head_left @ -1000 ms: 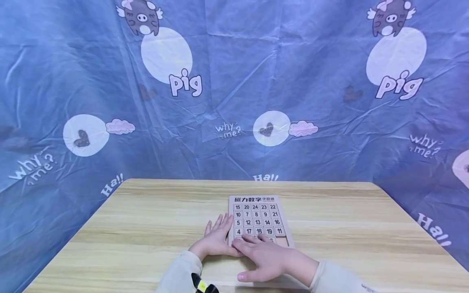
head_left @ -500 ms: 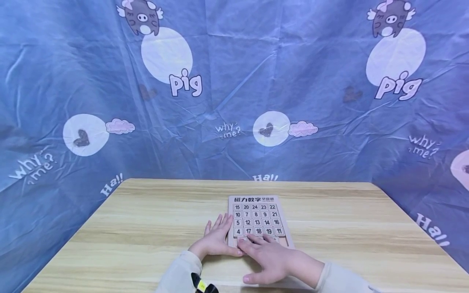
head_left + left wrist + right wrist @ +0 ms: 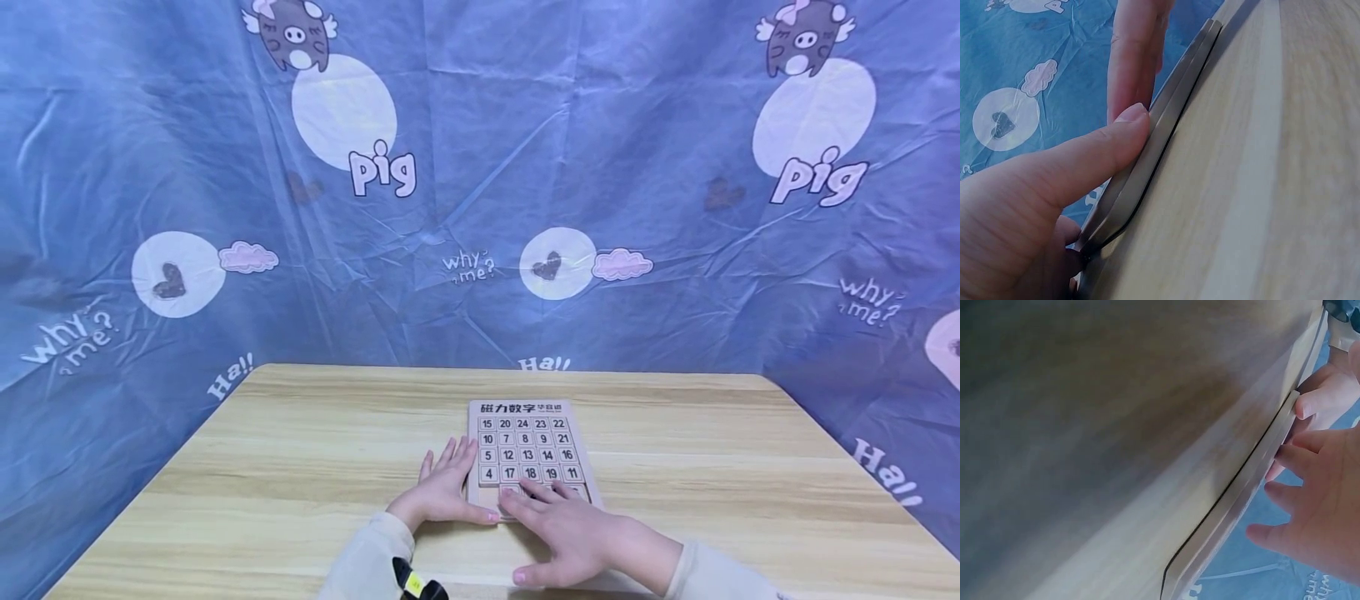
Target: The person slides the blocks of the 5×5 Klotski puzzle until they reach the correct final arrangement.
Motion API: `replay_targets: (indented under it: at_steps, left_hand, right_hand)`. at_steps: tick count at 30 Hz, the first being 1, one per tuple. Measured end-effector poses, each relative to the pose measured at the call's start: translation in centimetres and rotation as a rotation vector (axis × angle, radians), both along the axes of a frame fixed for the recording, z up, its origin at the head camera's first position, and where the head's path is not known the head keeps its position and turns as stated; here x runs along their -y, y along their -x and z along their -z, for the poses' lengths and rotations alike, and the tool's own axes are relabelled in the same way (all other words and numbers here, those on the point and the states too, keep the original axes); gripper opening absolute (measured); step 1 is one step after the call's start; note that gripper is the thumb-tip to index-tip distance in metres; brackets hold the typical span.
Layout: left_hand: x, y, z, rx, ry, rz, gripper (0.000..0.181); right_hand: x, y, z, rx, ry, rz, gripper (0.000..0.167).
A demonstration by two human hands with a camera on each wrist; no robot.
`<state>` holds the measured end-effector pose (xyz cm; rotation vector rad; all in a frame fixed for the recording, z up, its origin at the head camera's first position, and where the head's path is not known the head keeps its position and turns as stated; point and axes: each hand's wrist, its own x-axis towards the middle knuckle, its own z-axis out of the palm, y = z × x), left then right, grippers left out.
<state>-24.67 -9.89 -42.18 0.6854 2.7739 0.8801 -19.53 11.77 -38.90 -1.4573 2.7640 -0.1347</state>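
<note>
On the pale wood-grain desk (image 3: 300, 475), the head view shows a flat, beige rectangular board (image 3: 520, 408) of square numbered tiles (image 3: 527, 455). Their bottom row has just slid right, bringing the vacant slot (image 3: 488, 495) to the board's lower left, which should free tile 4 (image 3: 488, 473) to move. The right hand (image 3: 566, 533) touches that row, fingers apart; the left hand (image 3: 442, 492) lies along the board's left edge, fingers straight. The left-wrist view shows its thumb (image 3: 1097, 153) against the board's near edge. The right-wrist view shows the right fingers spread, clamping nothing.

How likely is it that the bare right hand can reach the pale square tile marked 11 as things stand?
Probably yes: in the head view, the right hand is just below that tile, which nothing covers.
</note>
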Motion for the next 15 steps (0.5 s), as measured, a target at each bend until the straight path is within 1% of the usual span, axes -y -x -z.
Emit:
replay_targets:
  at_steps: [8,10,12,15]
  left_hand:
    - [-0.13,0.02,-0.04,-0.005,-0.003,0.005,0.112]
    - [-0.13,0.00,-0.09,-0.006,-0.001,0.005,0.112]
    - [-0.12,0.00,-0.08,-0.005,0.005,0.003,0.112]
    - [-0.10,0.01,0.00,-0.003,0.015,-0.003,0.112]
  right_hand:
    - [-0.34,0.01,-0.14,-0.004,-0.018,0.001,0.080]
    - [-0.35,0.04,-0.14,0.007,-0.014,0.002,0.080]
    - [-0.25,0.22,-0.20,0.025,-0.006,0.000,0.079]
    - [0.05,0.89,-0.33,0.051,0.014,0.014,0.076]
